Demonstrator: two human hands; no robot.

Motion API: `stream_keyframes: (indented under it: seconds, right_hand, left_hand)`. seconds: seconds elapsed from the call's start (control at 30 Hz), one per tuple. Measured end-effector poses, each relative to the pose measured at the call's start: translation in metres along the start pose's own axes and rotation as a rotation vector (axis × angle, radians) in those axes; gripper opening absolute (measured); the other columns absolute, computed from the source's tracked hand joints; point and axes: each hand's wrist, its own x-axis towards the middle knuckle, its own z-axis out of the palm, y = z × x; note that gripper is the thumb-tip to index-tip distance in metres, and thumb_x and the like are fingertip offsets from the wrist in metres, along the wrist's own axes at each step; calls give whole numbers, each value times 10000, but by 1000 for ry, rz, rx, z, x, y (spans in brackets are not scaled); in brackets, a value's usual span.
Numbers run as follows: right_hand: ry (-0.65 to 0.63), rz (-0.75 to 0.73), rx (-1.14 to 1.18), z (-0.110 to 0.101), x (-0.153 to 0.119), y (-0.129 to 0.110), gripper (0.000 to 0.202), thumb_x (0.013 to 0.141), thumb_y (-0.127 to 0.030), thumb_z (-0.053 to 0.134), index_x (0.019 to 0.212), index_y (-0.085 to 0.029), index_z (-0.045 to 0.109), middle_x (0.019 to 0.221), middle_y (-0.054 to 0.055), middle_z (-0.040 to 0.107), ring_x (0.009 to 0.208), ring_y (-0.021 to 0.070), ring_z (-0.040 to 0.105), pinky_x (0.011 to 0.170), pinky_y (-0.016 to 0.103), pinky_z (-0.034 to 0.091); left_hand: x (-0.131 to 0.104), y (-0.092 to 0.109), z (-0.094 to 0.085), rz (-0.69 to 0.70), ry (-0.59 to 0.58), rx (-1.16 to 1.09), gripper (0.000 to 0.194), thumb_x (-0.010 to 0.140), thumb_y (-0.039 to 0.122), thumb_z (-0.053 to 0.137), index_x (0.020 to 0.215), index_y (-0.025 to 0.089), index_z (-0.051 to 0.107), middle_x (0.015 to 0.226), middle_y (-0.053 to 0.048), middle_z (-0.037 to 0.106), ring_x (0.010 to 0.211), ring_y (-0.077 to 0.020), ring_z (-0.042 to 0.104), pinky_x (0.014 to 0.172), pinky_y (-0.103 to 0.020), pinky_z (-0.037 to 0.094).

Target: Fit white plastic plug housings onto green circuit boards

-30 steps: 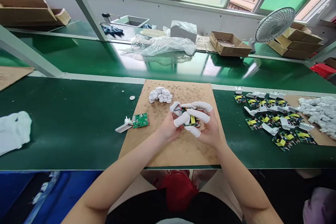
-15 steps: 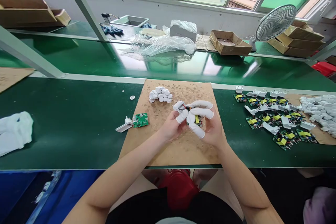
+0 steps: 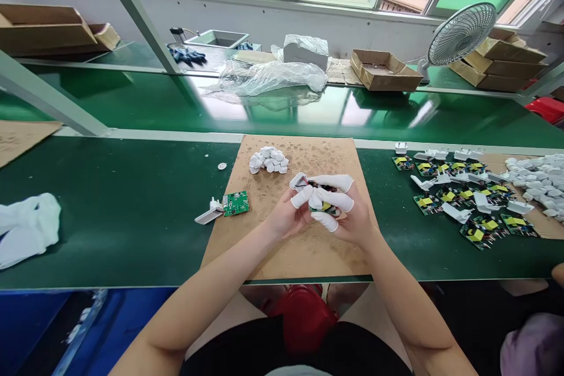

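Note:
Over the brown cardboard sheet [image 3: 282, 252], both hands grip one circuit board [image 3: 332, 209] with a yellow component and a grey-white plug piece [image 3: 299, 181] at its left end. My left hand [image 3: 288, 214] pinches it from the left, white covers on its fingertips. From the right, my right hand [image 3: 358, 214], also with covered fingertips, wraps its fingers over the board. A small white piece at the fingertips is mostly hidden. Behind the hands lies a pile of white pieces [image 3: 268, 160]. Left of them rests another green circuit board [image 3: 236, 203] with a white plug part [image 3: 210, 211].
At right stand rows of circuit boards [image 3: 476, 235] with white plug parts, beside a heap of white pieces [image 3: 541, 182]. A white cloth [image 3: 29, 226] lies at far left. Beyond are plastic wrap [image 3: 273, 78], an open carton [image 3: 385, 73] and a fan [image 3: 462, 35].
My right hand's fingers have closed further over the board, covering the small white piece that showed before. The pile and the other boards stay in place.

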Motion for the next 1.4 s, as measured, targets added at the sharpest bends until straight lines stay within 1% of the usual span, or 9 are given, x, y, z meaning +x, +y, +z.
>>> stream_keyframes:
  seconds: [0.2, 0.4, 0.5, 0.67, 0.83, 1.03, 1.17, 1.3, 1.4]
  right_hand:
    - [-13, 12, -25, 3, -3, 2, 402, 935, -322, 621, 1319, -316, 501, 1194, 96, 658, 1041, 263, 648, 854, 442, 539]
    - [-11, -19, -42, 2, -5, 3, 358, 957, -270, 568, 1302, -355, 520, 1229, 96, 611, 1057, 262, 631, 830, 460, 545]
    - [-7, 8, -39, 0, -4, 1, 361, 957, -294, 579, 1304, -359, 504, 1226, 89, 610, 1065, 262, 632, 841, 470, 549]
    - [-37, -4, -32, -2, 0, -3, 442, 969, -317, 563, 1401, -306, 468, 1211, 115, 625, 1072, 276, 624, 863, 452, 530]
    - [-51, 13, -78, 1, -3, -2, 368, 986, -361, 516, 1349, -300, 510, 1202, 109, 623, 1056, 263, 624, 861, 438, 540]
    - [-91, 14, -119, 8, -11, 3, 188, 945, -340, 595, 1126, -314, 636, 1239, 82, 640, 1002, 256, 636, 861, 450, 532]
    - [-81, 27, -80, 8, -11, 3, 340, 940, -338, 604, 1276, -325, 551, 1257, 98, 654, 1012, 269, 648, 860, 467, 539]
    - [-71, 4, -87, 6, -9, 0, 520, 944, -357, 607, 1427, -311, 420, 1287, 113, 657, 1044, 286, 654, 894, 485, 523]
    - [-60, 17, -63, 5, -7, -3, 545, 948, -363, 602, 1452, -313, 401, 1256, 111, 668, 1057, 288, 654, 893, 474, 520]
  left_hand:
    - [0, 2, 1, 5, -45, 2, 303, 681, 328, 849, 763, 196, 588, 616, 67, 535, 535, -66, 518, 498, -172, 443]
    - [-2, 6, 1, -61, -154, -27, 385, 619, 436, 903, 835, 222, 668, 751, 34, 631, 637, -89, 590, 580, -190, 493]
    - [-3, 5, 1, -47, -219, 42, 379, 618, 385, 907, 870, 211, 684, 754, 18, 625, 681, -116, 606, 665, -234, 529]
    - [-3, 3, -1, -25, -241, 34, 380, 612, 338, 904, 843, 192, 639, 704, 36, 582, 632, -90, 572, 626, -206, 511]
    - [-1, 1, -3, -90, -119, -48, 390, 647, 432, 873, 829, 217, 603, 669, 61, 565, 608, -78, 569, 537, -173, 466]
    - [1, 1, -2, -84, 57, 32, 249, 769, 326, 768, 900, 235, 577, 737, 54, 617, 642, -103, 605, 561, -198, 469]
    - [0, 1, -1, -51, 16, 23, 273, 752, 354, 783, 839, 231, 555, 655, 65, 576, 550, -81, 546, 494, -185, 414]
    - [0, 1, -1, -2, -51, 76, 377, 640, 329, 864, 821, 221, 552, 635, 70, 575, 606, -96, 586, 591, -208, 484]
    - [0, 1, 0, 1, -84, 77, 430, 606, 422, 881, 836, 224, 576, 644, 55, 595, 668, -130, 631, 663, -249, 528]
